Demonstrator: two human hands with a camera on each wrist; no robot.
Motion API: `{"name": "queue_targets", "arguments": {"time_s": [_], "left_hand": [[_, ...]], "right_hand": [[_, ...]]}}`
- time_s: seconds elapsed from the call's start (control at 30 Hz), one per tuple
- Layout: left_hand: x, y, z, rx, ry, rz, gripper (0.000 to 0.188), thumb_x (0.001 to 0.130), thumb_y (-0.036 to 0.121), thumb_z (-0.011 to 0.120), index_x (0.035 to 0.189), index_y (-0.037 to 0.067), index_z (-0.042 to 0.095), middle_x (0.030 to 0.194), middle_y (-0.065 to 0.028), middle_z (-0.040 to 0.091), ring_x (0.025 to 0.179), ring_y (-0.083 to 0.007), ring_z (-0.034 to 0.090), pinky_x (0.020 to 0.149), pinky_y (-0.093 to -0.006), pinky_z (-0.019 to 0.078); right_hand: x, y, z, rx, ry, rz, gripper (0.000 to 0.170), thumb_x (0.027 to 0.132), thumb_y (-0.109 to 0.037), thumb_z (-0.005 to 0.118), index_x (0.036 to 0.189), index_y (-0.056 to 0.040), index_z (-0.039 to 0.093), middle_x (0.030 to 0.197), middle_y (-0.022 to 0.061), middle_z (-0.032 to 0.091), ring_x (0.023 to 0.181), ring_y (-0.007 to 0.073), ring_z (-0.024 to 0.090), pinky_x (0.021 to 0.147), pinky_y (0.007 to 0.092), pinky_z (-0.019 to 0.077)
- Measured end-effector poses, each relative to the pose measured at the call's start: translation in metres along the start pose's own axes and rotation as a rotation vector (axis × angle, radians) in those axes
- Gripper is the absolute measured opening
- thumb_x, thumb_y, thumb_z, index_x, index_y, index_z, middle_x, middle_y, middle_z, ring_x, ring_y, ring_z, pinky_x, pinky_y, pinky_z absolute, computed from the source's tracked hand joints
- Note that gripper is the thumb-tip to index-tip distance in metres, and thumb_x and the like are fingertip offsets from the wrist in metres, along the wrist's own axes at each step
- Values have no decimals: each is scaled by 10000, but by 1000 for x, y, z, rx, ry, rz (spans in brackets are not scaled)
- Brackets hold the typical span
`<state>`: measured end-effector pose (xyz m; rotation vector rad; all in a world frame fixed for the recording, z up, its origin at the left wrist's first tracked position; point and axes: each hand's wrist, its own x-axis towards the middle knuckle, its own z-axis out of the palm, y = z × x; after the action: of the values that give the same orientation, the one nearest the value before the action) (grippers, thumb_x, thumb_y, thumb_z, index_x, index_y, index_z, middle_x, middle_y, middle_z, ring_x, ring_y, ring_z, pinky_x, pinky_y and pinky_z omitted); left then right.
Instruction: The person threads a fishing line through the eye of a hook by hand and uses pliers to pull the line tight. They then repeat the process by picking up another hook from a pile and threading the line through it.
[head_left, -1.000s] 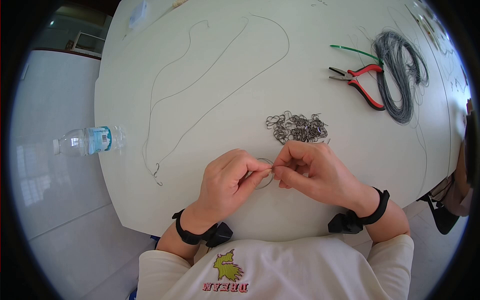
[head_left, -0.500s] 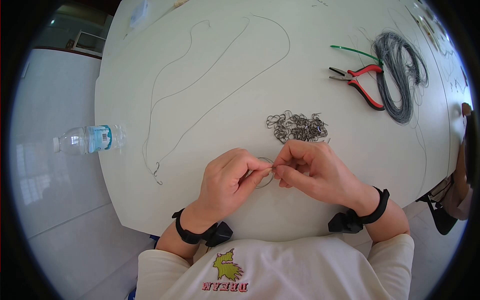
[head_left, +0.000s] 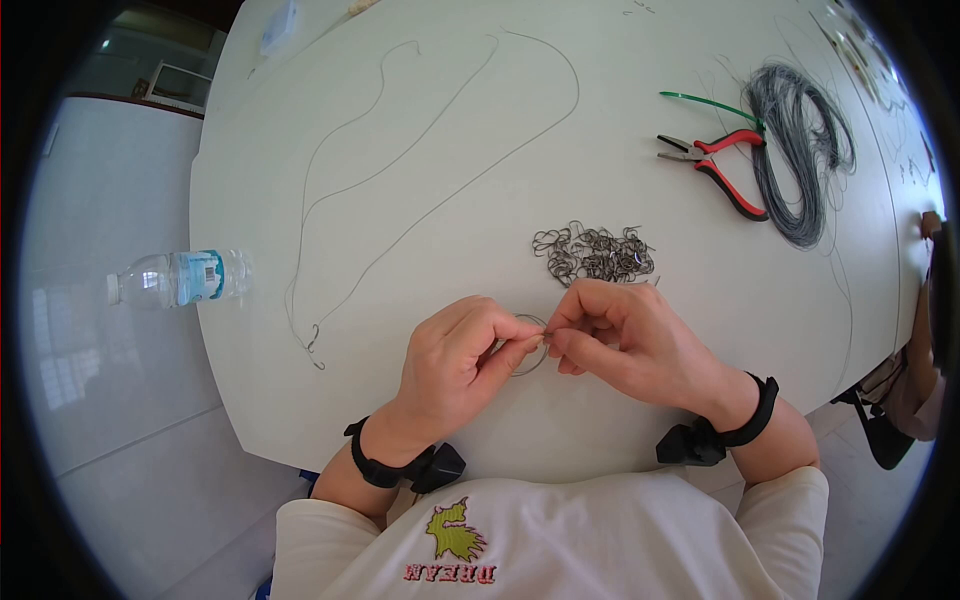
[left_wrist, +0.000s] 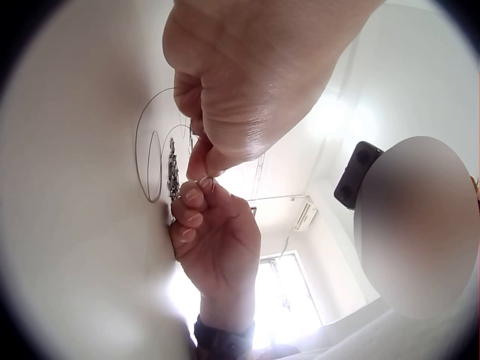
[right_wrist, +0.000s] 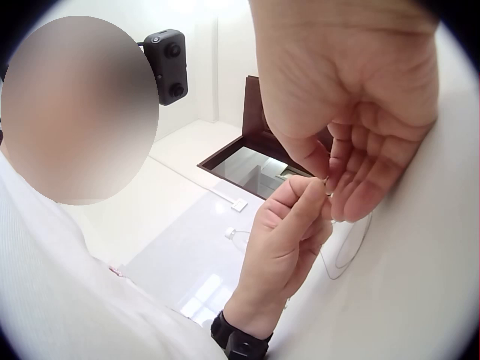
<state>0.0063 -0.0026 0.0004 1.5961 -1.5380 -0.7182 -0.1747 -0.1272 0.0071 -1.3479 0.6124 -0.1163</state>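
Observation:
My left hand [head_left: 462,350] and right hand [head_left: 630,340] meet fingertip to fingertip close over the table, in front of the hook pile. Between the pinched fingertips is a small fish hook [right_wrist: 327,181], mostly hidden; the left thumb and index finger grip it. My right thumb and forefinger pinch thin fishing line right beside it. A loose coil of that grey fishing line [left_wrist: 137,142] hangs beneath the left fingers, and its lower part shows between the hands in the head view. A heap of dark fish hooks [head_left: 598,254] lies just beyond the right hand.
Red-handled pliers [head_left: 712,155] lie beside a grey hank of line [head_left: 800,150] with a green tie [head_left: 712,98]. On the left, a long line [head_left: 440,205] ends in hooks [head_left: 317,350]. A plastic bottle [head_left: 185,278] lies at the left edge. Another person's arm [head_left: 915,370] shows far right.
Both hands stay nearly in place, with only tiny shifts at the fingertips. The line coil and the things on the table look the same.

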Motion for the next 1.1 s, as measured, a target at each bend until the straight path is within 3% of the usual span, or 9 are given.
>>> {"name": "queue_targets", "arguments": {"time_s": [0.57,0.63,0.77,0.83,1.1], "left_hand": [[0,-1,2,2,1,-1,105,860,-61,729,891,9,656,798,-53,635,687,-107,650,558,-224,507],[1,-3,7,-30,94,30,153,812,-18,771,855,53,643,672,-22,552,558,-151,493,487,-287,381],[1,-1,4,-24,87,32,154,812,-19,771,857,55,643,669,-23,549,557,-151,491,485,-288,379],[0,0,0,2,6,6,115,853,-62,734,887,15,655,791,-48,633,670,-101,632,552,-223,495],[1,0,0,35,23,40,122,846,-49,749,878,25,656,767,-36,621,633,-92,584,524,-225,451]], "right_hand": [[0,-2,-1,3,-8,32,146,909,-105,622,931,39,637,759,83,694,687,110,664,611,267,520],[0,-3,0,58,1,39,156,919,-109,615,940,43,638,757,88,693,692,108,666,614,266,522],[0,-1,-1,22,-10,11,156,913,-107,619,940,46,635,762,89,696,692,111,668,616,266,524],[0,-1,-1,4,-8,4,151,904,-103,623,933,44,633,763,88,698,688,115,667,614,267,523],[0,-3,-1,-16,-5,26,141,896,-98,624,924,40,629,756,86,696,681,119,663,620,269,524]]}}
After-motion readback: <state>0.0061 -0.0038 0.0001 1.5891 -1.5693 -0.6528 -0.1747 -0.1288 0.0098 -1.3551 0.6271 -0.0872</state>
